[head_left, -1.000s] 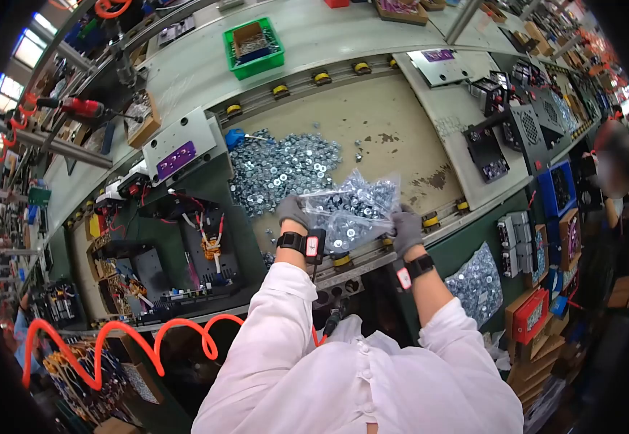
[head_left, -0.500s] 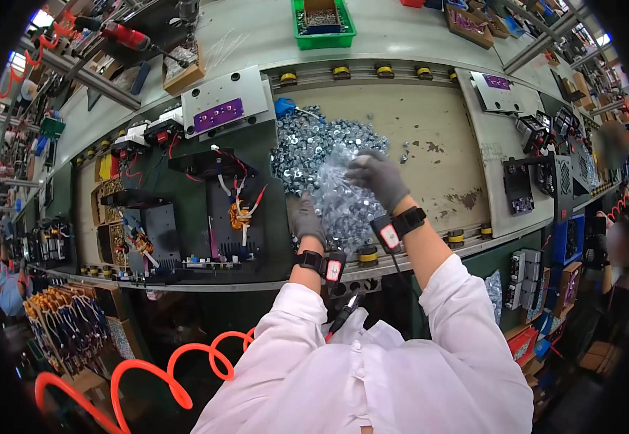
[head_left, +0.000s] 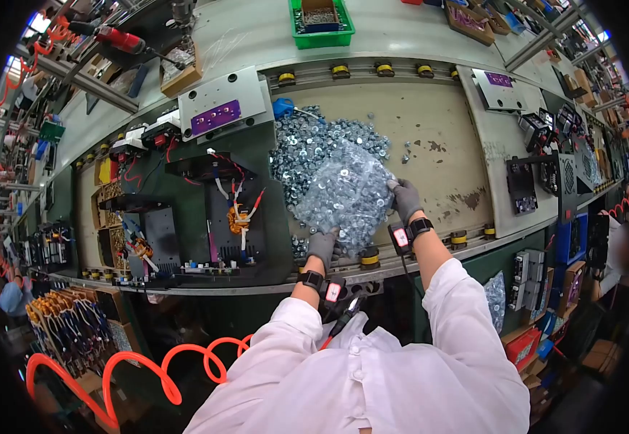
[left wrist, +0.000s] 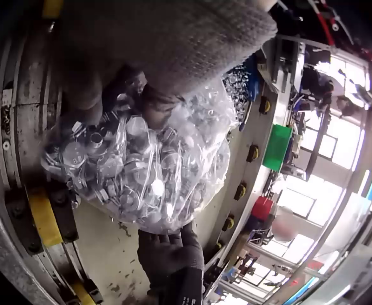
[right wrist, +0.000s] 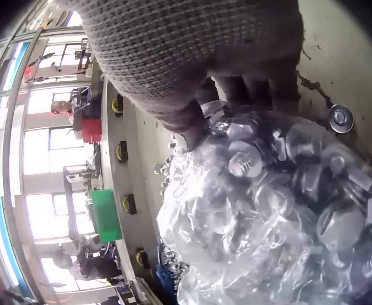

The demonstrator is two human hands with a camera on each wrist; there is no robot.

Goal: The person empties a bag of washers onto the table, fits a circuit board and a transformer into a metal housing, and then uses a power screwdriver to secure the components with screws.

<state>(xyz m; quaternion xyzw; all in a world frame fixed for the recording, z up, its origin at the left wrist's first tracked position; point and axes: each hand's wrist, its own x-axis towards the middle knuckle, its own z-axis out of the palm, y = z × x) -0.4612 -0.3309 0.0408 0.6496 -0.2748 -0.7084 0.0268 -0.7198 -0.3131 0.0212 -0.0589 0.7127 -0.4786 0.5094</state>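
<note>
A clear plastic bag full of bolts (head_left: 347,189) lies over the near right part of a loose pile of bolts (head_left: 296,148). My left hand (head_left: 323,247), in a grey glove, grips the bag's near left edge, its thumb and fingers against the plastic in the left wrist view. At the bag's right side, my gloved right hand (head_left: 405,200) holds the plastic. The right wrist view shows its thumb (right wrist: 192,130) on the bag and the other fingers reaching down behind it, their tips hidden. Bolt heads press against the film.
Rollers (head_left: 369,256) line the conveyor's near rail. Black housings with wiring (head_left: 238,217) stand left, and a metal plate with a purple label (head_left: 217,117) lies behind them. A blue object (head_left: 283,108) sits at the pile's far edge. A green bin (head_left: 322,36) stands farther back.
The bag, earlier stretched between both hands, now lies spread over the pile. My right hand has come down from the bag's top to its right side; my left has moved toward its near edge.
</note>
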